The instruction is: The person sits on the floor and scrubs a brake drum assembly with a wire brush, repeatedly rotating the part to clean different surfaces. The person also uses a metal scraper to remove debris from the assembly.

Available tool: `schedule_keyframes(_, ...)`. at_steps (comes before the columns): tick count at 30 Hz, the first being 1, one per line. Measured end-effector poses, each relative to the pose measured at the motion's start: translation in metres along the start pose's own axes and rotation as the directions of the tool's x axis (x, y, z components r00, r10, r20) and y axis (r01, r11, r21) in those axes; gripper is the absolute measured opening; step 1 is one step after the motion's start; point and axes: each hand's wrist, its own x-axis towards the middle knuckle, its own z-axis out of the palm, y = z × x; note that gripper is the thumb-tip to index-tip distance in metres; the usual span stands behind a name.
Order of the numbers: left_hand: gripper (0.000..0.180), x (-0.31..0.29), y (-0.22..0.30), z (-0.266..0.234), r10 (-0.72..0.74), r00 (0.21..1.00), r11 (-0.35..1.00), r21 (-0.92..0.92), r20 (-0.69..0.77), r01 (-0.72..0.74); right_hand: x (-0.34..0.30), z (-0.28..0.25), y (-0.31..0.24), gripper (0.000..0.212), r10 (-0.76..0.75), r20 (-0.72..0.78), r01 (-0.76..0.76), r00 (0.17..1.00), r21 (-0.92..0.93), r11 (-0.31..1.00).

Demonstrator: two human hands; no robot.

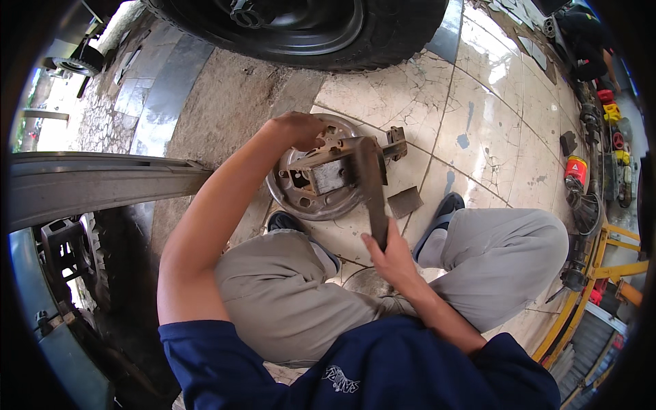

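A rusty metal bracket assembly (338,167) sits over a round grey metal backing plate (301,198) on the tiled floor between my feet. My left hand (297,130) grips the top of the assembly at its far left side. My right hand (389,256) is closed around the lower end of a long flat metal bar (372,191) that slants up into the assembly. A small flat metal piece (404,201) lies on the floor just right of the bar.
A large black tyre (307,34) lies at the top. A vehicle body edge (102,181) and wheel hub (65,249) are at left. A yellow jack frame (594,273) and red and yellow containers (577,171) stand at right. My bent knees flank the work.
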Motion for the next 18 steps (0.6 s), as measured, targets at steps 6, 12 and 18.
schedule_keyframes(6, 0.041, -0.001, 0.002, -0.012, 0.12, 0.993, 0.916, -0.385, -0.013, -0.116, 0.01, -0.005, 0.005, 0.052, 0.114, 0.012, -0.114, 0.993, 0.191, 0.975)
schedule_keyframes(12, 0.039, 0.006, 0.01, -0.019, 0.075, 0.978, 0.921, -0.389, 0.196, 0.007, 0.005, -0.007, -0.005, 0.054, -0.014, 0.084, 0.013, 0.996, 0.018, 1.0)
schedule_keyframes(18, 0.034, 0.012, 0.011, -0.017, 0.141, 0.965, 0.9, -0.435, 0.219, -0.033, 0.0, -0.004, -0.007, 0.055, -0.182, 0.047, 0.178, 0.982, 0.068, 0.982)
